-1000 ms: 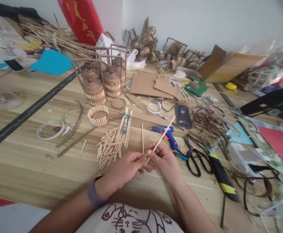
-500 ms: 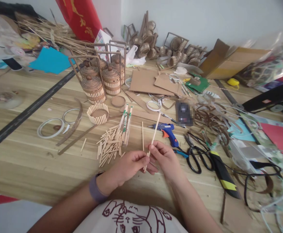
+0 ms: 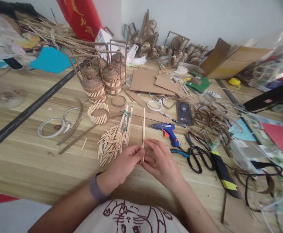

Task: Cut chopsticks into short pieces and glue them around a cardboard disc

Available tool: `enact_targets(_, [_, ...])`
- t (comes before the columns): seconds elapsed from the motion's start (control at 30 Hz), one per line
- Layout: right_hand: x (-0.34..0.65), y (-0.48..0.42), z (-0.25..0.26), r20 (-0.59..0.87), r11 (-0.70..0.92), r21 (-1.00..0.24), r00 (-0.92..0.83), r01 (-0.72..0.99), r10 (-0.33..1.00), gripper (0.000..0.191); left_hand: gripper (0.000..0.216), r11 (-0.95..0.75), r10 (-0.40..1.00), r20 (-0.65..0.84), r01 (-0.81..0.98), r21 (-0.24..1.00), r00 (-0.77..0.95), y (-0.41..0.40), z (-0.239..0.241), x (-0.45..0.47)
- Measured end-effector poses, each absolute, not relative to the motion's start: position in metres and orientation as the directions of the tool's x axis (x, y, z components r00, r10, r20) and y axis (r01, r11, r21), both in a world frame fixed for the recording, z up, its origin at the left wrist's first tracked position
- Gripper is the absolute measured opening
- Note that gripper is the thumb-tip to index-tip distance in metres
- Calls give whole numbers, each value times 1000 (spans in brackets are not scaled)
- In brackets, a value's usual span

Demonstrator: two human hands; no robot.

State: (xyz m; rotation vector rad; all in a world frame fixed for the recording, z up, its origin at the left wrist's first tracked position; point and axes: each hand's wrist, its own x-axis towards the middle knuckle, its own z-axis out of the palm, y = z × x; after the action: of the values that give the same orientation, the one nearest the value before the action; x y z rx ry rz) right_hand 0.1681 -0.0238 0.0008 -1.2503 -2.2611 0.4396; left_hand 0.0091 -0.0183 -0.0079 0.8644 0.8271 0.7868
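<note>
My left hand (image 3: 129, 161) pinches a slim wooden chopstick (image 3: 144, 121) between thumb and fingers, its long end pointing up and away from me. At the grip a shorter stick end seems to lie along it, partly hidden. My right hand (image 3: 161, 160) closes round the same chopstick from the right, fingertips against its side. Just behind, a second thin stick (image 3: 142, 131) lies almost in line with it. Left of my hands are a heap of short cut sticks (image 3: 110, 145) and paper-wrapped chopsticks (image 3: 127, 119).
A blue glue gun (image 3: 167, 131), black-handled scissors (image 3: 196, 155) and a black-and-yellow cutter (image 3: 225, 176) lie to the right. Leftward stand a stick-walled ring (image 3: 98, 114), tape rolls (image 3: 51, 127) and lidded baskets (image 3: 94, 89). Cardboard sheets (image 3: 146, 81) lie farther back.
The held chopstick has swung from leaning right to nearly upright in the picture, shifting left. My right hand has moved slightly left and its fingers have shifted along the stick.
</note>
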Motion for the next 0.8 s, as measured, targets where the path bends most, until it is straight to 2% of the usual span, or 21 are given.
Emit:
enact_targets(0.17, [172, -24, 7, 256, 522, -504, -459, 688, 851, 52, 37, 404, 854, -305, -166, 900, 422, -20, -1, 9])
enact_targets(0.27, [199, -7, 17, 191, 432, -555, -396, 711, 898, 36, 37, 386, 869, -321, -109, 916, 377, -21, 2, 8])
enact_targets(0.33, [229, 15, 22, 225, 259, -549, -158, 794, 962, 23, 38, 394, 867, -327, -114, 912, 376, -21, 2, 7])
enact_targets(0.4, [263, 42, 23, 240, 30, -481, 98, 876, 966, 24, 40, 409, 859, -335, -126, 904, 388, -22, 1, 8])
enact_targets(0.47, [294, 66, 19, 210, -110, -396, 207, 912, 956, 28, 41, 417, 854, -339, -130, 900, 395, -22, -1, 9])
enact_targets(0.8, [333, 105, -10, 135, -132, -326, 184, 936, 974, 37, 45, 415, 852, -346, -105, 904, 392, -23, 1, 8])
